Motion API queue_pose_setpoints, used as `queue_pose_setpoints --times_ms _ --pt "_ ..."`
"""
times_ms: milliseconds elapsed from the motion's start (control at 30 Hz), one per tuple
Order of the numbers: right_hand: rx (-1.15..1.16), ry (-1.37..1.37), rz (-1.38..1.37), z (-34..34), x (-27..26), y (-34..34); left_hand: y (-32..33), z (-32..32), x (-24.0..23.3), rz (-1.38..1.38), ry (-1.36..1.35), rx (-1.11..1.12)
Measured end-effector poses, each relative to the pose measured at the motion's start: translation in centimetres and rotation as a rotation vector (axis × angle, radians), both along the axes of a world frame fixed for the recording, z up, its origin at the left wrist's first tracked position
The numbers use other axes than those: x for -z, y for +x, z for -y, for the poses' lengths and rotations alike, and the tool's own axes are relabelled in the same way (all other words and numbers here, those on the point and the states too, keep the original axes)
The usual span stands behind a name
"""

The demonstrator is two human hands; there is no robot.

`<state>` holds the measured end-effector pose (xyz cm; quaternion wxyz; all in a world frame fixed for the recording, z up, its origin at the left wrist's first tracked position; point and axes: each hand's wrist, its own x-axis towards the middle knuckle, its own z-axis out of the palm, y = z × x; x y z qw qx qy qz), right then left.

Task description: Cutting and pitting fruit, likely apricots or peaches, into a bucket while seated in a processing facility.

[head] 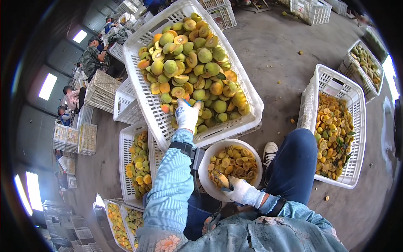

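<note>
My left hand, in a white glove with blue fingertips, reaches into a large white plastic crate heaped with green and yellow halved fruit. Its fingertips touch fruit near the crate's near side; whether they grip a piece cannot be told. Lower right, my gloved right hand is closed on the wooden handle of a small tool with a metal end. That hand is over the near rim of a white round bucket, which holds orange-yellow fruit pieces.
A white crate of fruit pieces stands right of my knee, with another fruit crate behind it. More fruit crates stand at the left. Stacked crates and a person in camouflage clothing are farther off. Fruit bits lie on the floor.
</note>
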<state>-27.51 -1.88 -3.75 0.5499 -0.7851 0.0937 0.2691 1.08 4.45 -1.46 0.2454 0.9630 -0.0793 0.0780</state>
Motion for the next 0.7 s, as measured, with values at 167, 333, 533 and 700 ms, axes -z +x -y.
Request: queue_pose_setpoints --times_ms 167,333,533,700 --pt "-0.001 0.011 0.023 0.1 -0.4 -0.3 -0.6 -1.9 -0.4 -0.231 -0.433 -0.005" --pt "0.066 0.057 0.038 -0.4 0.1 -0.5 -5.7 -5.9 -4.7 -0.497 -1.313 0.228" --pt "0.219 0.439 -0.045 -0.9 -0.1 -0.9 -13.0 -9.7 -3.6 -0.767 -1.685 0.057" --pt "0.331 0.531 0.085 -1.7 -0.1 -1.2 -17.6 -10.4 -0.5 -0.744 -1.733 -0.075"
